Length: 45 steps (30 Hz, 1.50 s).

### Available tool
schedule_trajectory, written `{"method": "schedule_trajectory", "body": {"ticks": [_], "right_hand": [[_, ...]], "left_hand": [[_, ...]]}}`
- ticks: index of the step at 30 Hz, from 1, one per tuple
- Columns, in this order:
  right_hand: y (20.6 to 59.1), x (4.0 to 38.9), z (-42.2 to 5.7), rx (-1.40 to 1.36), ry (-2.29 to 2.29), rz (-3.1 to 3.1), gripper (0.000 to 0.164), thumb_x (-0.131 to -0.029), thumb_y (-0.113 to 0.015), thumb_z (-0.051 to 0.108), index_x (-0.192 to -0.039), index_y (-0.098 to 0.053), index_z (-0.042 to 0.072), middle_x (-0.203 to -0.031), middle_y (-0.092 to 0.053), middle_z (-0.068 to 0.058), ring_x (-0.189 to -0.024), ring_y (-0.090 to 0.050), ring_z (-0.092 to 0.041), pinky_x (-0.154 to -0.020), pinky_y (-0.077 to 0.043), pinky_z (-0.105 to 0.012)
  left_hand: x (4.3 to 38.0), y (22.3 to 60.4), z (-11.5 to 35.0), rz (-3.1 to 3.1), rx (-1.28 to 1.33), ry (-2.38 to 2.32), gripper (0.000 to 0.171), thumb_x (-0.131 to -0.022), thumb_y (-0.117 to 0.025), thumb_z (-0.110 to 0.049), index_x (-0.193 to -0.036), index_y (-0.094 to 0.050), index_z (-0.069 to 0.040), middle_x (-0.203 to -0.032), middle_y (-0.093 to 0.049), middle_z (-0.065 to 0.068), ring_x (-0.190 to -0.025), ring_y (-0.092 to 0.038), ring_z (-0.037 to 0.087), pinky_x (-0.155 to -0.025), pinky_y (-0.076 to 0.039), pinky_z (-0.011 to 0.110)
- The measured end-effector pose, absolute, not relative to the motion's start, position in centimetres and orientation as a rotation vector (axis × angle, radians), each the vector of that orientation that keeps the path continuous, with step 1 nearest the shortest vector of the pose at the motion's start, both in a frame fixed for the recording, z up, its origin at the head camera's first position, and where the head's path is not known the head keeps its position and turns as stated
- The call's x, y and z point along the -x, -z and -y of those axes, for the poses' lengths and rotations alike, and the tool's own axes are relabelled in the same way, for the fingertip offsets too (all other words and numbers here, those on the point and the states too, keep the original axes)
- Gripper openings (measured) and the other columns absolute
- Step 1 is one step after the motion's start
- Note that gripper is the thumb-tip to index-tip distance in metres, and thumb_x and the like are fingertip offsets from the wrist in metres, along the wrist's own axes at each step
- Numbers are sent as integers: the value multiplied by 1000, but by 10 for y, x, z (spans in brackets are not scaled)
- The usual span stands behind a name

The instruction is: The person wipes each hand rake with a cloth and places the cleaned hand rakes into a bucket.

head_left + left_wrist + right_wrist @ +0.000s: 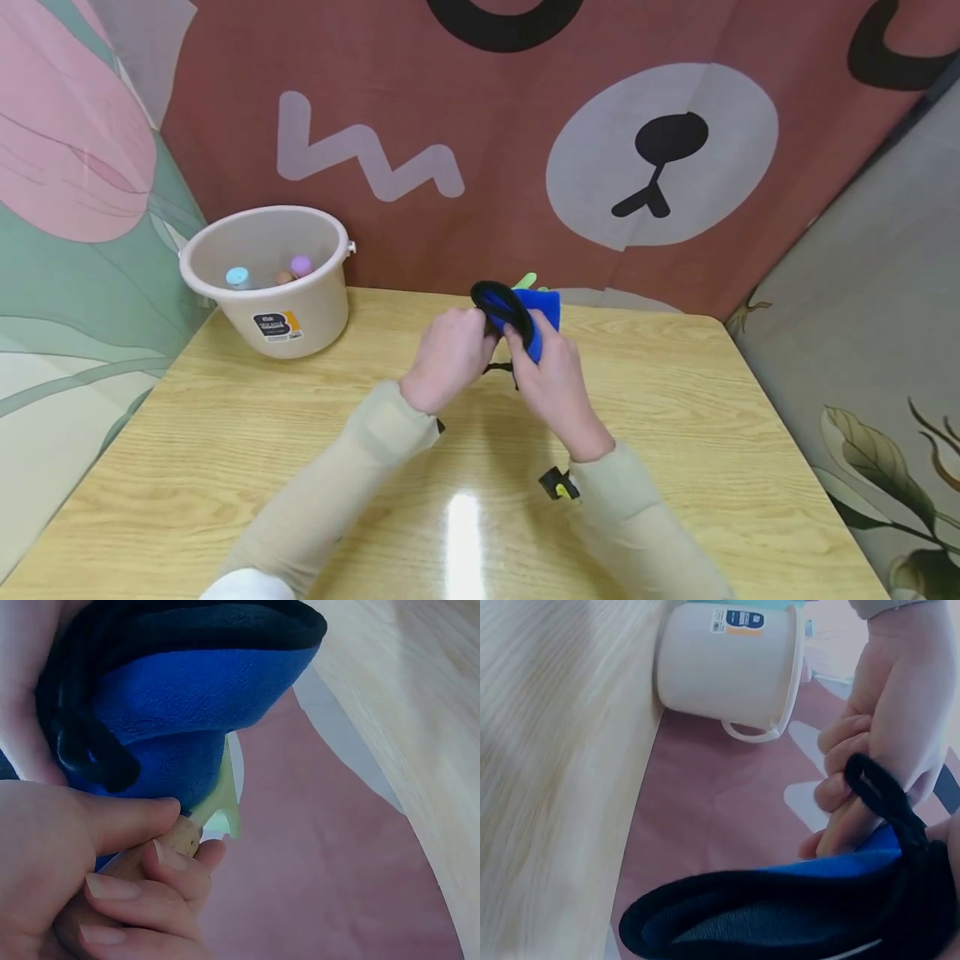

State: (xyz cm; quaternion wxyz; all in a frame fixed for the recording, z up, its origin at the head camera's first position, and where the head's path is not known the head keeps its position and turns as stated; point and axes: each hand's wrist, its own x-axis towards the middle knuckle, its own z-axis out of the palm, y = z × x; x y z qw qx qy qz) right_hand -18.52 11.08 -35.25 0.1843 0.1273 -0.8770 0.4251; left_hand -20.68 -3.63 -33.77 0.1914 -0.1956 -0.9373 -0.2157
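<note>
My left hand (pixel 452 354) grips the rounded wooden handle (pixel 180 837) of a tool, fingers curled round it and thumb along the top. The tool's pale green, pronged head (pixel 219 810) shows past the handle in the left wrist view; most of it is hidden behind a blue fleece cloth (pixel 545 307). My right hand (pixel 557 379) holds this cloth by its black edging, thumb on the near side, so that it wraps over the green head. A black loop (pixel 877 787) hangs from the cloth's edge. Both hands are close together, raised over the far part of the table.
At the table's back left stands a beige bucket (pixel 322 304) with a carry handle. A light blue cap (pixel 237 277), a purple piece (pixel 302 266) and a brown piece (pixel 284 277) show inside. A printed bear curtain (pixel 502 167) hangs right behind the wooden table (pixel 675 433).
</note>
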Motion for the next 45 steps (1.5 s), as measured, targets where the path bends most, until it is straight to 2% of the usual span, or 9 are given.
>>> {"method": "schedule_trajectory", "body": {"ticks": [5,10,16,24,27,30,34,38,45], "right_hand": [[353,194,-114,-358,-1127,2504,51,-102,-54,44,-135,-62,6,-109,-75,-14,-86,-69,-27,-72,-55,-44],[354,200,-115,-319,-1113,2533,59,-98,-57,50,-137,-60,6,-119,-72,-15,-101,-68,-31,-83,-55,-49],[360,207,-115,-316,-1157,2544,55,-100,-55,48,-137,-60,7,-121,-70,-13,-105,-67,-30,-87,-55,-49],[358,210,-116,-337,-1124,2519,52,-103,-54,42,-136,-64,3,-144,-60,-20,-127,-61,-35,-101,-52,-53],[358,210,-116,-346,-1101,2494,49,-102,-55,38,-132,-67,1,-137,-65,-22,-117,-67,-36,-91,-57,-52],[360,210,-116,-330,-1079,2443,39,-102,-57,33,-117,-72,1,-105,-76,-20,-86,-72,-31,-69,-57,-45],[361,208,-116,-310,-1098,2369,31,-102,-58,29,-100,-72,1,-70,-68,-13,-59,-63,-24,-51,-46,-38],[361,206,-117,-291,-1143,2349,31,-102,-58,29,-99,-71,1,-67,-65,-12,-56,-61,-22,-49,-44,-36],[358,202,-117,-310,-1198,2327,32,-102,-58,30,-95,-70,2,-59,-55,-8,-51,-52,-19,-46,-37,-34]], "left_hand": [[202,338,34,2547,631,526,24,-94,-64,-11,-70,-64,-8,-57,-60,3,-50,-60,20,-45,-50,36],[198,338,33,2526,642,465,22,-92,-64,-8,-70,-62,-10,-56,-57,2,-50,-59,20,-45,-50,35],[197,337,32,2545,627,444,18,-93,-67,-12,-75,-68,-9,-60,-63,3,-55,-64,22,-49,-54,36],[197,336,33,2567,635,574,20,-96,-65,-14,-76,-67,-10,-60,-58,0,-52,-57,17,-47,-49,34],[198,337,34,2550,657,608,23,-96,-64,-13,-74,-66,-10,-59,-57,1,-51,-55,17,-46,-47,33],[198,337,34,2548,672,612,25,-97,-65,-14,-72,-63,-10,-60,-55,1,-51,-54,18,-46,-47,34],[199,336,34,2544,695,588,24,-97,-65,-15,-72,-65,-11,-64,-57,2,-52,-55,18,-47,-47,35],[200,336,35,2546,704,573,25,-97,-65,-14,-72,-65,-12,-64,-56,2,-50,-53,17,-45,-44,33],[201,334,36,2570,659,643,33,-97,-64,-14,-65,-56,-14,-57,-46,-3,-49,-50,17,-45,-40,32]]}}
